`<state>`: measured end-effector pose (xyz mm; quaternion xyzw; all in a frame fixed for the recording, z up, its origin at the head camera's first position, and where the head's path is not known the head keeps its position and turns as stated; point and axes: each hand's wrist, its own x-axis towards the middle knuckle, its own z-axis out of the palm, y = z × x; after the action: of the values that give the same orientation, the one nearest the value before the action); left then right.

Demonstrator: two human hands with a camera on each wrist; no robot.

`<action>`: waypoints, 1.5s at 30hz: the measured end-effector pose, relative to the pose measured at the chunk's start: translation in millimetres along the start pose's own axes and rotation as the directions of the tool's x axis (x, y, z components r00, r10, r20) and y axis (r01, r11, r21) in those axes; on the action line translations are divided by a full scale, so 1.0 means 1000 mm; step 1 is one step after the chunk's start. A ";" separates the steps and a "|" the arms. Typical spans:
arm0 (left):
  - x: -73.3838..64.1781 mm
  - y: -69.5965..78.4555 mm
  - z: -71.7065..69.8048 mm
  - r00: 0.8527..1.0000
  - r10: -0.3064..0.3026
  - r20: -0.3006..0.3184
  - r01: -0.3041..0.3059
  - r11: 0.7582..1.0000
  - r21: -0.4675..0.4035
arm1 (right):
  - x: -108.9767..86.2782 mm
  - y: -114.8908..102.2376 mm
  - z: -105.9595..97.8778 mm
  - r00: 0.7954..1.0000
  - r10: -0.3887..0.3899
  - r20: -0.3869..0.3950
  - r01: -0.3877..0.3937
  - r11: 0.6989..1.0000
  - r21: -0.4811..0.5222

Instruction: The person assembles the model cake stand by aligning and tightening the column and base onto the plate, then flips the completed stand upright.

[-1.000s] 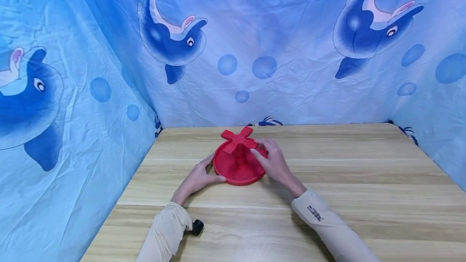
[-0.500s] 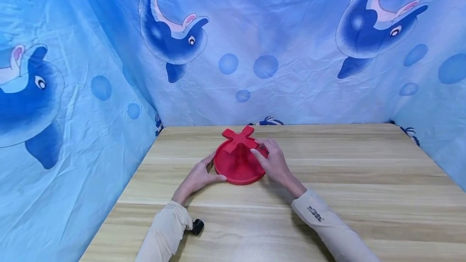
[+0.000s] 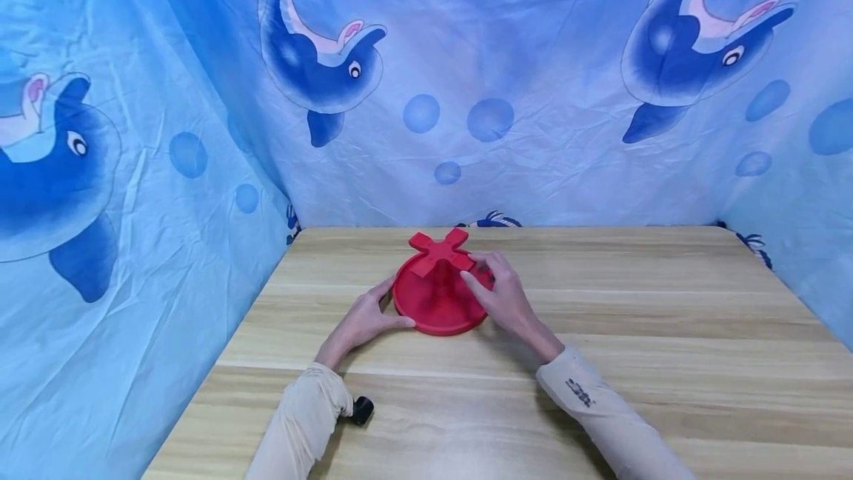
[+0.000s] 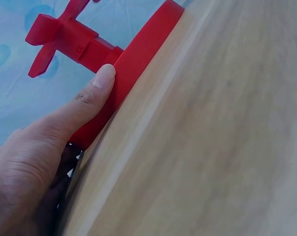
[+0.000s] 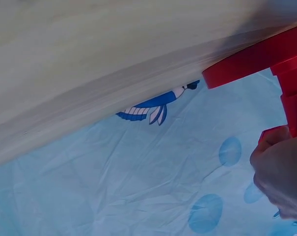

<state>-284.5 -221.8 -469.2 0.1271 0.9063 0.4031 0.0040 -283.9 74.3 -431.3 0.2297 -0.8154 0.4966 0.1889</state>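
A red round tray-like base [image 3: 426,306] with a raised rim lies on the table. From its middle rises a red post [image 4: 89,51] marked with small raised characters, topped by a red cross-shaped piece [image 3: 440,250] with several flat arms. At the base's left side, my left hand [image 3: 363,321] holds the rim, its thumb [image 4: 101,81] against the near outer wall and its fingers reaching round the far side. My right hand [image 3: 503,295] pinches the cross's near right arm between thumb and fingers, above the base. The right wrist view has this hand [image 5: 285,177] at its right edge.
The wooden table [image 3: 633,361] extends to both sides and toward me. Blue fabric [image 3: 560,161] printed with dolphins hangs behind it and at both sides. A black device [image 3: 362,411] sits at my left sleeve.
Both hands keep their grip and the red pieces stay in place. Only the head view has shifted slightly, with everything sitting a little higher in it.
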 end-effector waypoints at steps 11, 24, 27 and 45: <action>0.003 0.000 -0.003 0.999 0.009 0.049 -0.010 1.000 0.022 | -0.003 0.042 -0.033 0.929 0.230 0.290 -0.190 0.969 -0.158; 0.016 -0.007 -0.014 0.991 0.076 0.113 -0.088 0.990 0.107 | -0.001 0.072 -0.044 0.861 0.247 0.445 -0.113 0.946 -0.305; 0.019 -0.007 -0.014 0.990 0.083 0.117 -0.098 0.987 0.128 | -0.001 0.072 -0.042 0.856 0.257 0.449 -0.118 0.942 -0.314; 0.020 -0.008 -0.010 0.993 0.048 0.111 -0.059 0.993 0.101 | 0.000 0.073 -0.035 0.874 0.220 0.434 -0.113 0.959 -0.259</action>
<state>-306.3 -229.6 -466.4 0.1730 0.9207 0.3479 0.0357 -321.6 135.0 -468.8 0.2457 -0.9047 0.3470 -0.0276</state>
